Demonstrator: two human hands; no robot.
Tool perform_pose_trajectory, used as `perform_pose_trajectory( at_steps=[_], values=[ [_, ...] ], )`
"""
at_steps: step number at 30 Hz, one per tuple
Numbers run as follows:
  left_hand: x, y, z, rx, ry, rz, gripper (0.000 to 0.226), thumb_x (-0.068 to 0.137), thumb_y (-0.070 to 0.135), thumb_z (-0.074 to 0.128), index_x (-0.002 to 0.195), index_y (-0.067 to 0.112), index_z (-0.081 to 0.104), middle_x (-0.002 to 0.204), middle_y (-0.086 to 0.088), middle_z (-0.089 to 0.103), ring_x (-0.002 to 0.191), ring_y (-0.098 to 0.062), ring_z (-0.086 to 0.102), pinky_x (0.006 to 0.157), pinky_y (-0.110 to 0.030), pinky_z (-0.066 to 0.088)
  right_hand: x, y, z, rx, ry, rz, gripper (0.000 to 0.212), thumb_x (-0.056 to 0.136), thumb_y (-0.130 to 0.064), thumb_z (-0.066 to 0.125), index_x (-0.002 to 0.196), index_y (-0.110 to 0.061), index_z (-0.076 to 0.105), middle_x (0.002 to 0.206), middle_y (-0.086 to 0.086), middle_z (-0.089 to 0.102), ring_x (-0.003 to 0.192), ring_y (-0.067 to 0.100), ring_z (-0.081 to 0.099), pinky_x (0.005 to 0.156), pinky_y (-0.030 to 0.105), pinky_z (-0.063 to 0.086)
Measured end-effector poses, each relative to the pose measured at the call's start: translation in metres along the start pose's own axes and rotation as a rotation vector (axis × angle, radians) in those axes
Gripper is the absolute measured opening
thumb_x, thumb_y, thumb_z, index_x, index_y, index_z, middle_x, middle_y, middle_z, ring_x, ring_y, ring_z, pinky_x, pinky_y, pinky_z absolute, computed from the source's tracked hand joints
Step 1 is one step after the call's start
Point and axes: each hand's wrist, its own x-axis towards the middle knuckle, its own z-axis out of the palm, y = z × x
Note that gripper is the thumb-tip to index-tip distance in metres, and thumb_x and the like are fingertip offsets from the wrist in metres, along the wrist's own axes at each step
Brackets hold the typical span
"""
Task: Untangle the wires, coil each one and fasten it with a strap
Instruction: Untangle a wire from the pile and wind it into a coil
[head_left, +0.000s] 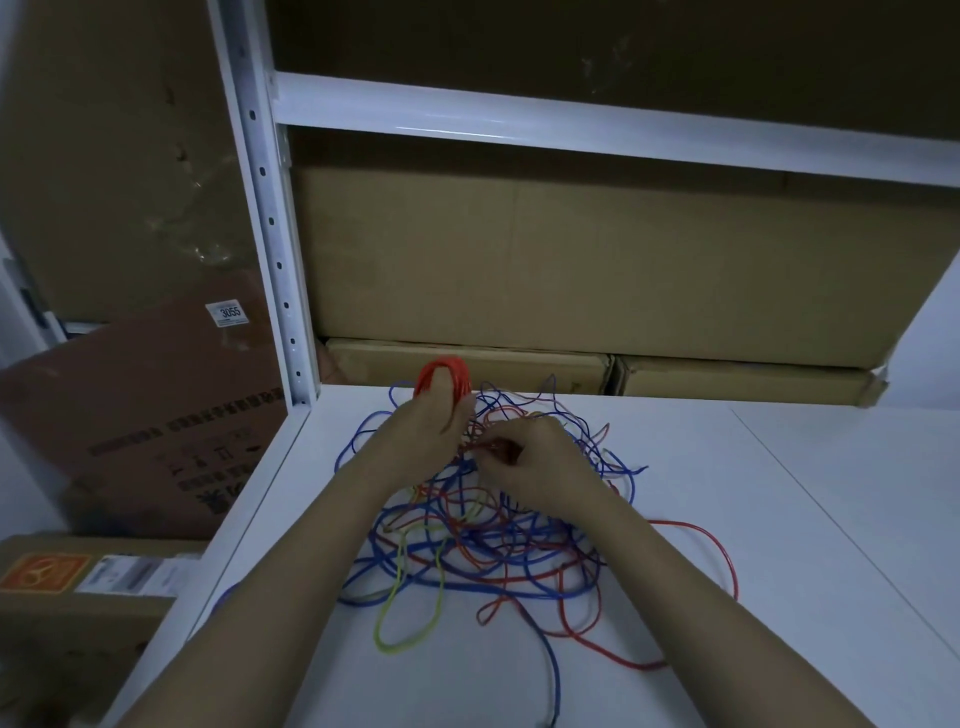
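Note:
A tangle of blue, red and yellow-green wires (483, 540) lies on the white shelf surface (779, 519). My left hand (426, 421) is raised over the far side of the pile, with a coil of red wire (444, 375) wound round its fingers. My right hand (530, 457) sits just to the right of it and pinches a thin red strand (480, 451) that runs toward the left hand. A yellow-green loop (410, 613) and a long red loop (722, 571) spread out toward me.
Cardboard boxes (571, 260) are stacked at the back of the shelf under a white crossbeam (519, 122). A perforated white upright (270, 208) stands at the left corner. More cartons (145, 415) lean beyond the shelf's left edge.

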Motion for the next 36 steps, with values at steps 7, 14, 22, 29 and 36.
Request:
perform_pose_trajectory(
  at_steps=[7,14,22,29,36],
  values=[
    [-0.008,0.0,0.001,0.073,-0.294,-0.019,0.048,0.09,0.065,0.027,0.087,0.024,0.053,0.068,0.008,0.052,0.06,0.0,0.049,0.058,-0.022,0.035,0.002,0.017,-0.013,0.179,0.053,0.098,0.011,0.084,-0.012,0.069,0.088,-0.021,0.073,0.083,-0.011,0.069,0.077,0.0,0.062,0.068,0.014,0.049],
    [-0.015,0.001,-0.01,-0.326,-0.513,-0.114,0.049,0.089,0.057,0.046,0.076,0.011,0.055,0.048,0.009,0.044,0.042,-0.008,0.035,0.046,-0.019,0.029,-0.01,0.048,-0.008,0.071,0.118,0.142,0.017,0.083,-0.033,0.072,0.076,-0.018,0.075,0.066,-0.017,0.062,0.068,0.003,0.056,0.063,0.008,0.034],
    [-0.01,0.012,-0.02,-0.588,-0.109,-0.195,0.051,0.102,0.042,0.036,0.061,0.014,0.051,0.045,0.004,0.035,0.041,-0.009,0.026,0.044,-0.019,0.024,-0.007,0.058,-0.006,-0.041,0.057,0.177,0.016,0.091,-0.024,0.064,0.092,-0.01,0.071,0.089,0.005,0.063,0.077,0.015,0.056,0.071,0.028,0.048],
    [-0.006,0.028,-0.022,-0.756,-0.062,-0.119,0.049,0.099,0.043,0.038,0.065,0.012,0.052,0.043,0.006,0.031,0.039,-0.008,0.025,0.043,-0.019,0.024,0.01,0.034,-0.009,0.133,-0.027,0.175,0.017,0.091,-0.027,0.065,0.095,-0.011,0.071,0.091,0.006,0.064,0.081,0.016,0.058,0.072,0.028,0.047],
    [0.002,0.034,-0.033,-0.925,0.076,-0.07,0.048,0.103,0.04,0.031,0.072,0.01,0.052,0.043,0.009,0.031,0.038,-0.007,0.024,0.041,-0.018,0.023,0.017,0.027,-0.017,0.213,-0.027,0.279,0.023,0.094,-0.03,0.059,0.085,-0.013,0.071,0.08,0.006,0.069,0.074,0.016,0.062,0.071,0.032,0.05]
  ],
)
